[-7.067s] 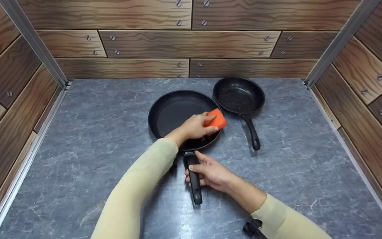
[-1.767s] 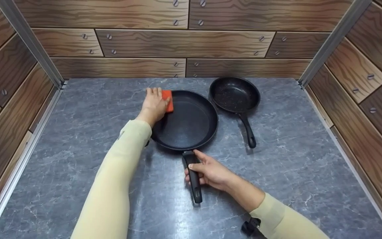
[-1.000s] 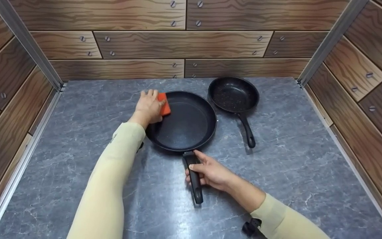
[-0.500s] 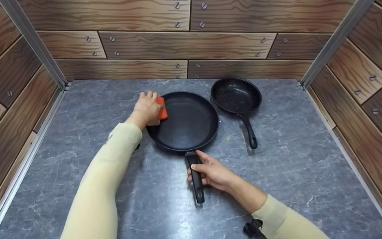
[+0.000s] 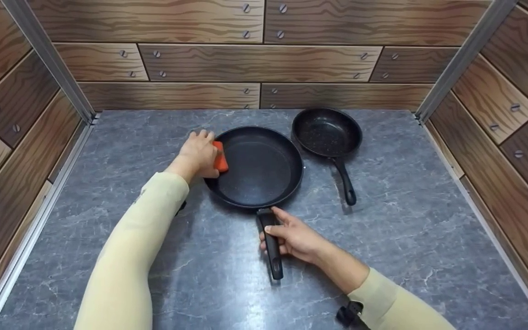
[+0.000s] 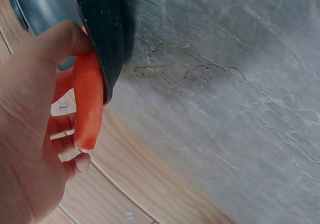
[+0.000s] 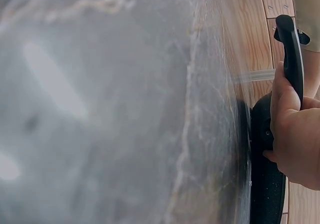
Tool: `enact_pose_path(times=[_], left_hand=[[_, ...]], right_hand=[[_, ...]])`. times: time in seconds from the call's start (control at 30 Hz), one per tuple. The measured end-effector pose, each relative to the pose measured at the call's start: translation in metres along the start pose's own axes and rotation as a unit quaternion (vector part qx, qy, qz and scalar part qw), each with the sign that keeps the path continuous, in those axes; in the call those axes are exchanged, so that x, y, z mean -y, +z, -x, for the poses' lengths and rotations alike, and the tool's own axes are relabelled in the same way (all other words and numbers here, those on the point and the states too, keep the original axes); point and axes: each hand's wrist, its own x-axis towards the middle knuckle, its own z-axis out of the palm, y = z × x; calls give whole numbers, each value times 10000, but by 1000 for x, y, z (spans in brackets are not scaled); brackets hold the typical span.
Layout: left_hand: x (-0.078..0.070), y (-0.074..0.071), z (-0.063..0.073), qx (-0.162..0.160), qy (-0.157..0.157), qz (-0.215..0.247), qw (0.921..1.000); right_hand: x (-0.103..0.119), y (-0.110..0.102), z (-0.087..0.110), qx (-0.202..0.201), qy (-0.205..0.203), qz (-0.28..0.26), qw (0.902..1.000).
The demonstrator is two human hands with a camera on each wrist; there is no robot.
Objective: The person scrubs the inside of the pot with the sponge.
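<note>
A large black frying pan (image 5: 259, 165) lies on the grey marbled table, its handle toward me. At its left rim my left hand (image 5: 198, 155) holds an orange sponge (image 5: 221, 158) against the inner wall. The left wrist view shows the sponge (image 6: 89, 102) bent over the pan's rim (image 6: 102, 39), between the thumb and the fingers of the left hand (image 6: 37, 104). My right hand (image 5: 296, 238) grips the pan's black handle (image 5: 273, 256), thumb on top. In the right wrist view the right hand (image 7: 300, 139) is around that handle (image 7: 291, 49).
A smaller black frying pan (image 5: 327, 133) stands at the back right, close to the large one, its handle pointing toward me. Wood-patterned walls (image 5: 259, 62) with metal corner posts (image 5: 46, 57) close off the back and both sides of the table (image 5: 410, 220).
From the right side of the pan several seconds ago, my left hand has moved the sponge to the upper left rim, then down along the left rim. The right hand keeps its grip.
</note>
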Motion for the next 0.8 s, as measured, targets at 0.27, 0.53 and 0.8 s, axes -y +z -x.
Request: enact_pose_path(times=[0.27,0.53,0.8], left_hand=[[3,5,11,-46,61,429,9990],[1,5,20,-26,216,643,9977],[-3,9,30,-179,505,665,9963]], right_hand=[[0,0,-1,22,2,-13,10000],[1,0,-1,-37,60,-46,10000],[1,1,-1,-44,68,-34,10000]])
